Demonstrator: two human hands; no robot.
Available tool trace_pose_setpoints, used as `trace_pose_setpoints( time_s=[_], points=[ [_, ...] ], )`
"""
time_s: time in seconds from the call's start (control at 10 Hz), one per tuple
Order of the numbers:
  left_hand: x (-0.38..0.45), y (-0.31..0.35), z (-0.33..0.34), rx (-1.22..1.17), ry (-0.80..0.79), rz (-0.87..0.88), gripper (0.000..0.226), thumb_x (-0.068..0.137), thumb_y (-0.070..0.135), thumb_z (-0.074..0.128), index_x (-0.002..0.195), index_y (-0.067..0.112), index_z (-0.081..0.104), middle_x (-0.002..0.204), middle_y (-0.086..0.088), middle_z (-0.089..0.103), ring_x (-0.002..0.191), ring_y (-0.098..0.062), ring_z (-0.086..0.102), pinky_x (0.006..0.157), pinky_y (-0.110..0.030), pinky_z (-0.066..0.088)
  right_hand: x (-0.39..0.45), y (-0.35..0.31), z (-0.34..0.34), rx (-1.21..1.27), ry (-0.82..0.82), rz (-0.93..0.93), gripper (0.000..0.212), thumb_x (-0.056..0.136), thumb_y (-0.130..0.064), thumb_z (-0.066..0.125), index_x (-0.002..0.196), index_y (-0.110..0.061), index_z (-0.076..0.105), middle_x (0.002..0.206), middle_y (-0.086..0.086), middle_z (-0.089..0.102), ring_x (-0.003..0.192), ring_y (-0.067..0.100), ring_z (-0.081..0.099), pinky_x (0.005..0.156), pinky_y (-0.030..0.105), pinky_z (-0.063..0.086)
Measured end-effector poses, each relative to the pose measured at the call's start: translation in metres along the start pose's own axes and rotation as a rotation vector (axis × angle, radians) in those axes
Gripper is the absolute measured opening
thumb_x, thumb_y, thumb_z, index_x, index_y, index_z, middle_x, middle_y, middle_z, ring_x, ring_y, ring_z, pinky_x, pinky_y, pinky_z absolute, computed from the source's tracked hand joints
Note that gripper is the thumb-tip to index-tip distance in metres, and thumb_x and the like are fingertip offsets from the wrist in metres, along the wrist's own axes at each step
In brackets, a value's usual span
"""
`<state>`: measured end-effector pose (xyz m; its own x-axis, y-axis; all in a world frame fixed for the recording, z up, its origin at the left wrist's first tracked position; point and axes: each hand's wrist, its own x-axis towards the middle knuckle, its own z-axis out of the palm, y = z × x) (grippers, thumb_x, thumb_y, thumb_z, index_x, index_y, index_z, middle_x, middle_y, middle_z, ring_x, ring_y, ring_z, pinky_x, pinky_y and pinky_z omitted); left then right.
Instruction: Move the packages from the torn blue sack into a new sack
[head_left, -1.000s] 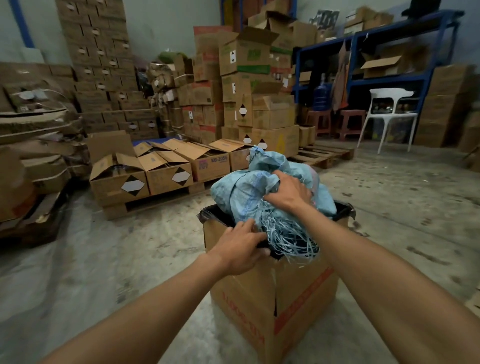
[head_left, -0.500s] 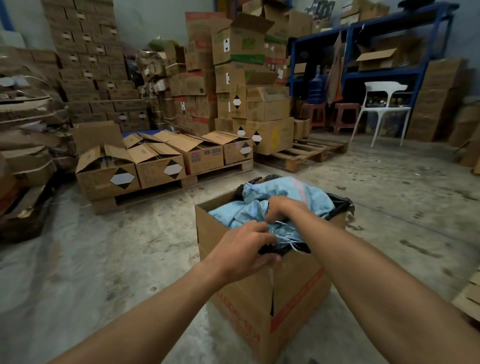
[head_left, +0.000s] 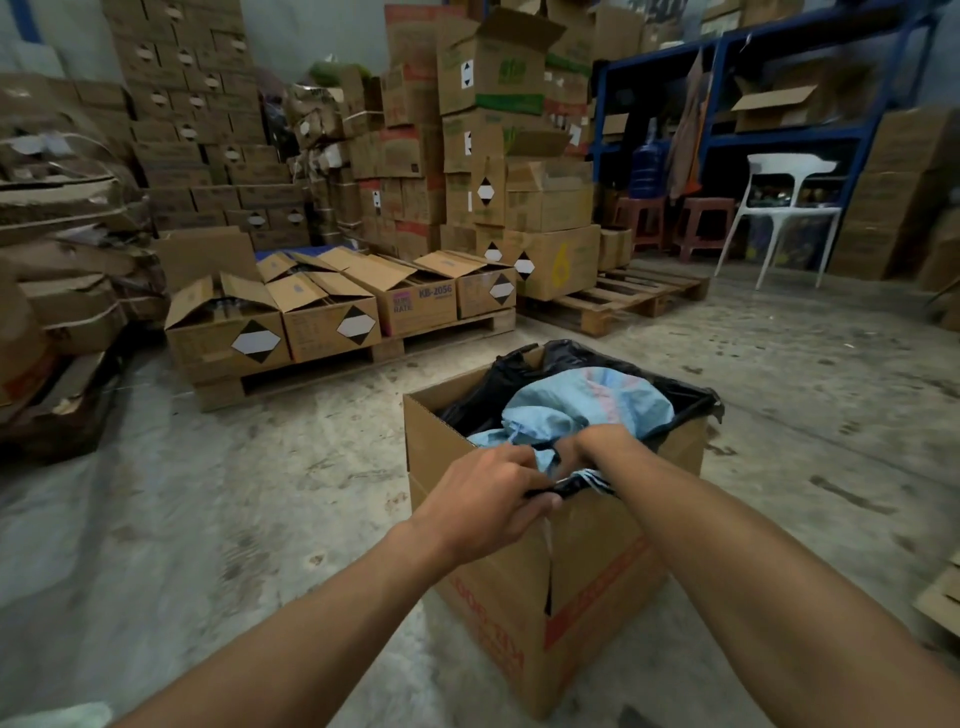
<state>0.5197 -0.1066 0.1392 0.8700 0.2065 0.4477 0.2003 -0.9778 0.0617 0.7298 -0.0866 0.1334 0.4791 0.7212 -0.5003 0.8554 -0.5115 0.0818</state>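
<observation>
Since a second ago the crumpled torn blue woven sack (head_left: 582, 410) got shoved down into the brown cardboard box (head_left: 524, 587) with a black plastic liner (head_left: 571, 358), lower centre. Left hand (head_left: 488, 501) fingers pinch the liner's rim; right hand (head_left: 597, 449) is buried, can't tell its fingers.

concrete floor (head_left: 182, 519), stacked boxes (head_left: 493, 156), white chair (head_left: 779, 218)

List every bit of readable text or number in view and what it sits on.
"KB-2056": open brown cardboard box on the wooden pallet.
"RATE": same box, below a blurred pink line.
"6", yellow: large brown carton on the farther pallet.
Red print on the near black-lined cardboard box: blurred, unreadable.
Diamond labels: blank.
</observation>
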Motion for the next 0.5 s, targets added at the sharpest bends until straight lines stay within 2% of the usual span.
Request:
trace_pose_setpoints(
  time_s=[0.1, 0.2, 0.3, 0.4, 0.5],
  points=[
    [-0.006, -0.006, 0.0, 0.027, 0.015, -0.043, 0.035, 0.098, 0.048, 0.045, 0.117, 0.029, 0.067, 0.091, 0.011, 0.052, 0.085, -0.007, 0.047, 0.067, -0.025, 0.041, -0.022, -0.002, -0.011, -0.033, 0.307, -0.089, 0.065, 0.072, -0.066, 0.071, 0.124, -0.03, 0.059, 0.126, -0.001, 0.059, 0.117, 0.025, 0.055, 0.093, 0.038, 0.046],
    [-0.015, -0.006, -0.003, 0.037, -0.02, -0.052, 0.041, 0.096, 0.049, 0.047, 0.133, 0.033, 0.056, 0.102, 0.01, 0.057, 0.094, -0.01, 0.053, 0.075, -0.03, 0.048, -0.039, -0.003, -0.016, -0.033, 0.343, -0.126, 0.051, 0.068, -0.065, 0.075, 0.106, -0.031, 0.071, 0.113, -0.003, 0.066, 0.106, 0.021, 0.06, 0.085, 0.034, 0.047],
    [-0.023, -0.006, -0.008, 0.022, -0.057, -0.07, 0.046, 0.095, 0.042, 0.05, 0.14, 0.035, 0.046, 0.117, 0.01, 0.057, 0.107, -0.011, 0.052, 0.086, -0.031, 0.048, -0.051, -0.003, -0.018, 0.04, 0.184, -0.159, 0.044, 0.081, -0.052, 0.07, 0.117, -0.026, 0.07, 0.127, 0.001, 0.063, 0.114, 0.023, 0.056, 0.098, 0.038, 0.045],
    [-0.033, -0.006, -0.021, -0.049, -0.047, -0.154, 0.049, 0.093, 0.035, 0.055, 0.141, 0.037, 0.046, 0.129, 0.012, 0.048, 0.118, -0.006, 0.046, 0.095, -0.029, 0.046, -0.07, -0.009, -0.021, 0.117, 0.571, -0.199, 0.026, 0.089, -0.049, 0.061, 0.105, -0.032, 0.072, 0.11, -0.001, 0.069, 0.109, 0.02, 0.059, 0.099, 0.042, 0.039],
    [-0.044, -0.014, -0.046, -0.052, -0.019, -0.256, 0.046, 0.091, 0.032, 0.059, 0.137, 0.037, 0.05, 0.132, 0.013, 0.047, 0.121, -0.006, 0.045, 0.099, -0.03, 0.046, -0.094, -0.034, -0.029, 0.452, 0.797, -0.408, 0.024, 0.093, -0.049, 0.055, 0.102, -0.033, 0.071, 0.099, -0.008, 0.07, 0.101, 0.016, 0.06, 0.097, 0.045, 0.036]
  ],
)
